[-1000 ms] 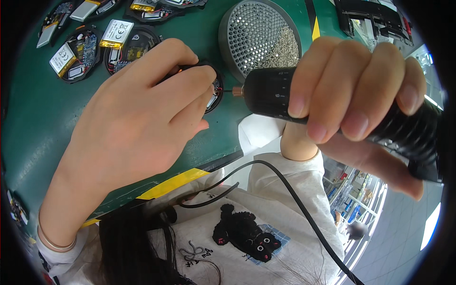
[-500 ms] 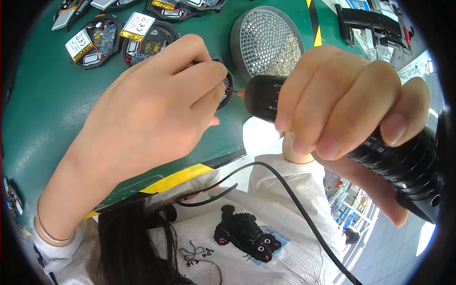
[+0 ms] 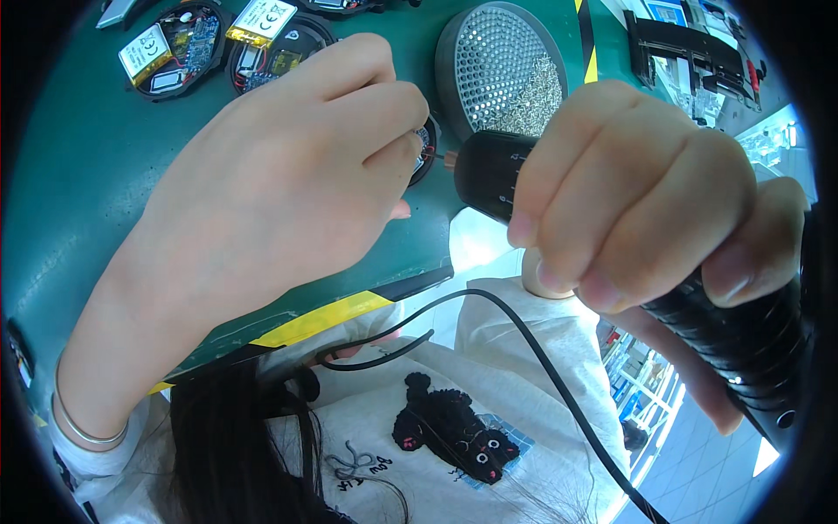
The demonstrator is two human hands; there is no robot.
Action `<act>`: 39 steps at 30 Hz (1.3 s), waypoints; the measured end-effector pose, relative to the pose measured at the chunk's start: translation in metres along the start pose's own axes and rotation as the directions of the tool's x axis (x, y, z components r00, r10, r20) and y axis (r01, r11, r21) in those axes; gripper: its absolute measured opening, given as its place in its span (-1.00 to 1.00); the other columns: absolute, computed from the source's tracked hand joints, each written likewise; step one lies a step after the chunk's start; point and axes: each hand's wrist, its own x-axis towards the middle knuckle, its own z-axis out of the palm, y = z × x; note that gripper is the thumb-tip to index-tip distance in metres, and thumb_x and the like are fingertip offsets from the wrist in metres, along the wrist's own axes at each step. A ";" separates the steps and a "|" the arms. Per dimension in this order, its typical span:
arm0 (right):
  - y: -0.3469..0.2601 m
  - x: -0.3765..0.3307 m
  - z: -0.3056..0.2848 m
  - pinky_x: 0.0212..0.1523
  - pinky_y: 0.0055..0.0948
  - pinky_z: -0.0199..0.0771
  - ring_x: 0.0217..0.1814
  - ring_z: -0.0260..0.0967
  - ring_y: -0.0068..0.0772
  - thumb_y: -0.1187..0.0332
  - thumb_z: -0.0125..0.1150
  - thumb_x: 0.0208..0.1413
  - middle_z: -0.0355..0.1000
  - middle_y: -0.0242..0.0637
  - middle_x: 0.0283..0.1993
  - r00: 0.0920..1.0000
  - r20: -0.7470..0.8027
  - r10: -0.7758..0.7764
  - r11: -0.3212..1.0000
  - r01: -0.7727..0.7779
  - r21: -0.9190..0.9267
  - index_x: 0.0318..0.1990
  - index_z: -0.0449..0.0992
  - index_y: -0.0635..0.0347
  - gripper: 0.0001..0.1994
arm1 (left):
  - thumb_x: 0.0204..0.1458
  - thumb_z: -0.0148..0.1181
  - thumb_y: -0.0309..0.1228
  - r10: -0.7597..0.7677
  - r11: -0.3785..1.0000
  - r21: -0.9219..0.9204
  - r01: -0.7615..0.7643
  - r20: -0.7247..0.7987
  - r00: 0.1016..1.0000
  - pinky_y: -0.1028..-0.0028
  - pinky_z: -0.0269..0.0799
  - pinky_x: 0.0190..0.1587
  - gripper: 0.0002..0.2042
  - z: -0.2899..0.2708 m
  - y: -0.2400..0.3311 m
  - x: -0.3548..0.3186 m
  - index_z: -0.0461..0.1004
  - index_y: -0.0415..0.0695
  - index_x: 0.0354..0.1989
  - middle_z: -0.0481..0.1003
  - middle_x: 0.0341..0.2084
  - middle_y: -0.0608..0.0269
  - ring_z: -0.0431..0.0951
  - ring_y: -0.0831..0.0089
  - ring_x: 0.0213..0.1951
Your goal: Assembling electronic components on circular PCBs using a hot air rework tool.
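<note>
My right hand (image 3: pixel 642 196) is wrapped round a black electric screwdriver (image 3: pixel 491 173), its bit pointing left. The tip reaches a round black device housing (image 3: pixel 425 150) with a circuit board inside, most of which my left hand hides. My left hand (image 3: pixel 297 175) is closed over that housing, fingers curled and pressed together at its edge. Whether the tip sits on a screw cannot be made out. Just beyond the screwdriver's head stands a round grey screw tray (image 3: pixel 447 65) with a perforated plate and many small silvery screws heaped at its right side.
Similar open round housings (image 3: pixel 179 48) with boards and silver battery packs (image 3: pixel 260 19) lie at the far left of the green table (image 3: pixel 78 192). Yellow-black tape (image 3: pixel 323 319) marks the near edge. A black cable (image 3: pixel 532 336) loops across my lap. A black bracket-like fixture (image 3: pixel 690 52) stands far right.
The table and its things have shifted slightly upward in the view. My left hand has moved a little up and right. Both hands keep their grip, and the screwdriver stays at the housing.
</note>
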 end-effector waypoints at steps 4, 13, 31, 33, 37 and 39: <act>-0.004 0.004 0.004 -0.49 -0.46 0.51 -0.48 0.40 -0.45 -0.24 0.18 0.04 0.35 -0.23 -0.27 1.000 0.009 -0.003 1.000 0.003 -0.028 0.02 0.21 0.26 -0.28 | -0.38 0.34 -0.50 0.037 0.999 -0.013 -0.037 -0.032 0.999 0.34 0.44 -0.16 -0.65 -0.001 0.003 0.002 0.50 -0.30 -0.31 0.47 -0.26 0.15 0.46 0.16 -0.19; -0.009 -0.038 -0.027 -0.37 -0.46 0.43 -0.39 0.42 -0.52 -0.50 0.08 -0.14 0.36 -0.35 -0.30 0.935 -0.338 -0.107 0.991 0.128 0.040 -0.03 0.34 0.21 -0.13 | -0.34 0.37 -0.54 0.028 0.996 -0.079 -0.027 0.004 1.000 0.29 0.44 -0.02 -0.62 0.000 0.006 0.005 0.48 -0.26 -0.24 0.46 -0.15 0.12 0.45 0.10 -0.03; -0.002 -0.057 -0.067 -0.24 -0.30 0.39 -0.33 0.45 -0.34 -0.69 -0.15 -0.30 0.45 -0.28 -0.26 0.943 -0.311 -0.120 0.972 0.048 -0.231 -0.04 0.48 0.15 0.03 | -0.38 0.38 -0.59 0.024 0.995 -0.096 -0.026 -0.020 1.000 0.20 0.44 -0.05 -0.62 0.003 0.003 0.004 0.46 -0.27 -0.27 0.45 -0.12 0.04 0.48 0.01 -0.03; -0.001 -0.056 -0.067 -0.24 -0.30 0.39 -0.34 0.45 -0.34 -0.69 -0.15 -0.30 0.45 -0.28 -0.26 0.945 -0.304 -0.124 0.970 0.050 -0.239 -0.04 0.48 0.15 0.03 | -0.38 0.38 -0.61 0.000 0.992 -0.129 0.000 0.002 1.000 0.20 0.44 -0.04 -0.63 0.001 0.003 0.004 0.46 -0.27 -0.28 0.43 -0.10 0.01 0.48 0.02 -0.03; -0.007 -0.055 -0.065 -0.25 -0.31 0.39 -0.34 0.45 -0.34 -0.68 -0.14 -0.29 0.45 -0.28 -0.26 0.952 -0.278 -0.130 0.965 0.057 -0.258 -0.04 0.48 0.16 0.03 | -0.36 0.38 -0.62 0.004 0.995 -0.104 -0.006 -0.020 1.000 0.21 0.45 -0.04 -0.65 0.002 0.004 0.003 0.47 -0.28 -0.29 0.41 -0.07 -0.01 0.49 0.04 -0.03; -0.013 -0.054 -0.057 -0.25 -0.31 0.39 -0.35 0.44 -0.34 -0.68 -0.13 -0.29 0.45 -0.29 -0.26 0.954 -0.264 -0.140 0.967 0.075 -0.244 -0.04 0.48 0.16 0.02 | -0.34 0.37 -0.62 -0.044 0.991 -0.128 0.041 -0.020 0.999 0.22 0.47 -0.06 -0.67 0.001 0.007 0.001 0.48 -0.29 -0.30 0.40 -0.05 -0.03 0.50 0.04 -0.04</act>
